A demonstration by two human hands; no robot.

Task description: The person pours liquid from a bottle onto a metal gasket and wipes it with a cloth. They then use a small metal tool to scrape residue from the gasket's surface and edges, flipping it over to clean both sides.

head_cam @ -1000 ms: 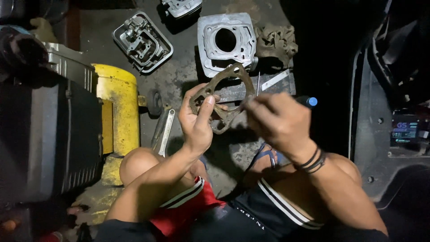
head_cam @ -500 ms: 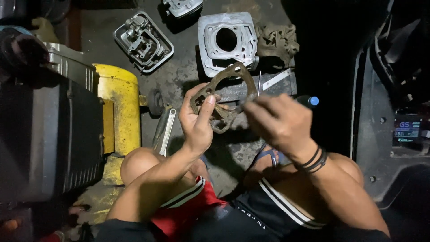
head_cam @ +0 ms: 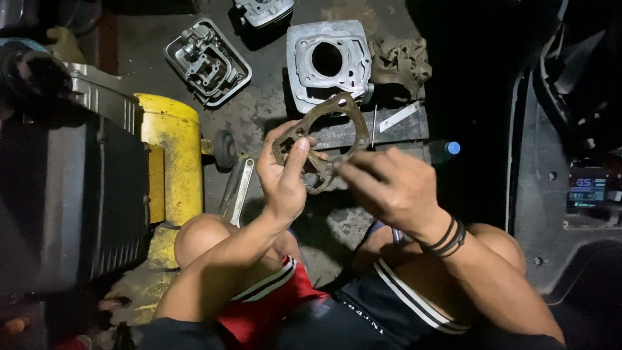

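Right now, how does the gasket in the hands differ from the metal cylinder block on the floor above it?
The gasket is a thin, flat, brownish ring with small holes; the cylinder block is a thick, silvery-grey casting.
The gasket is held up, gripped by the left hand with the right hand at its lower edge; the cylinder block rests on the floor, untouched.
Both surround one large round opening.

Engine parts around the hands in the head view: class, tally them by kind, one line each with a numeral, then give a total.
Gasket, flat and brown, held in the left hand with the right hand at it: 1
Finned cylinder block on the floor: 1
Cylinder head: 1
Engine cover, partly cut off at the top edge: 1
Total: 4
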